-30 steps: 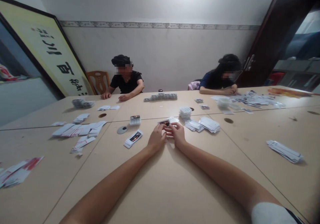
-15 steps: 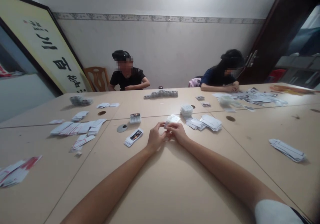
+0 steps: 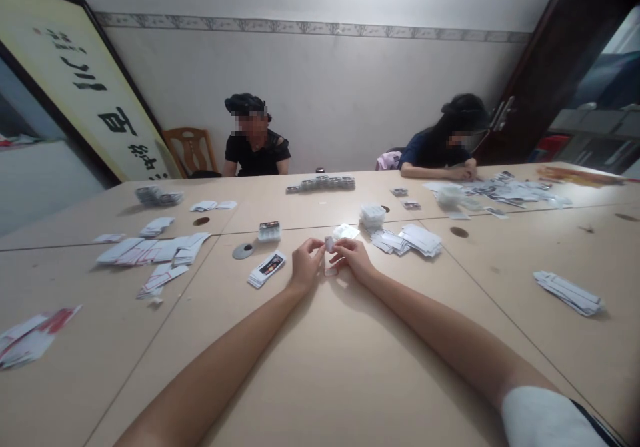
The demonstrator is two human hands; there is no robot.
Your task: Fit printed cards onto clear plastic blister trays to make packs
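Between my left hand (image 3: 307, 264) and my right hand (image 3: 354, 260) is a small pale piece (image 3: 329, 244), pinched from both sides by the fingertips. It is too small to make out clearly. Just behind my fingers lies a clear plastic item (image 3: 346, 232) on the table. A stack of clear plastic boxes (image 3: 373, 216) stands behind my right hand, with loose piles of white cards (image 3: 421, 240) to its right. Left of my left hand are a small stack of printed cards (image 3: 267, 269) and a clear box with a dark printed top (image 3: 270, 231).
Two people sit across the table (image 3: 320, 367). Packed boxes (image 3: 323, 182) line the far edge. White cards (image 3: 145, 250) spread at left, more cards (image 3: 567, 292) at right, and papers (image 3: 515, 190) lie before the right person. A grey disc (image 3: 243, 251) lies left of centre.
Both hands have moved slightly apart and now raise the small piece between their fingertips. The clear plastic item rests behind them. The left person's arms have lowered. The view has shifted slightly.
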